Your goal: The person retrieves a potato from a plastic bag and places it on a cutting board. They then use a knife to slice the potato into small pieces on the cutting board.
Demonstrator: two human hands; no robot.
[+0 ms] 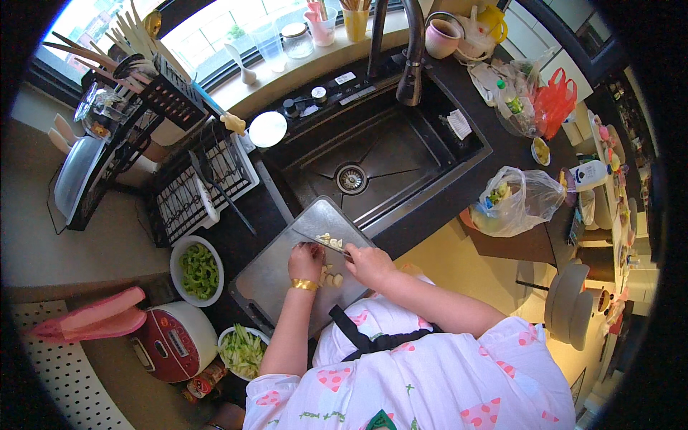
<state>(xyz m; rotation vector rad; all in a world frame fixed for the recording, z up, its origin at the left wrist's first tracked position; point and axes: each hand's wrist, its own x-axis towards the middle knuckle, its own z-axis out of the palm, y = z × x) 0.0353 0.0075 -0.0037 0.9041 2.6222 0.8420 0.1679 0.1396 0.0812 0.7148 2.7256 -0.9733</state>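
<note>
My right hand [371, 267] grips the handle of a kitchen knife [322, 243], its blade lying across a grey cutting board [269, 274]. Right beside the blade, my left hand [306, 264] rests with fingers curled down onto the board; whether they pinch a piece is hidden. A gold-coloured bracelet [304, 284] circles that wrist. Small pale cut pieces, apparently garlic [330, 240], lie beyond the blade. Nearer to me, between my hands, are several larger peeled cloves [334, 280]. The board's far corner overlaps the sink edge.
A black sink [398, 156] with a dark faucet [411, 80] lies ahead. Left of the board stand a bowl of sliced green vegetable [199, 271], a bowl of pale green shreds [242, 352], a rice cooker [177, 341] and a dish rack [183, 199]. A plastic bag [524, 201] sits at right.
</note>
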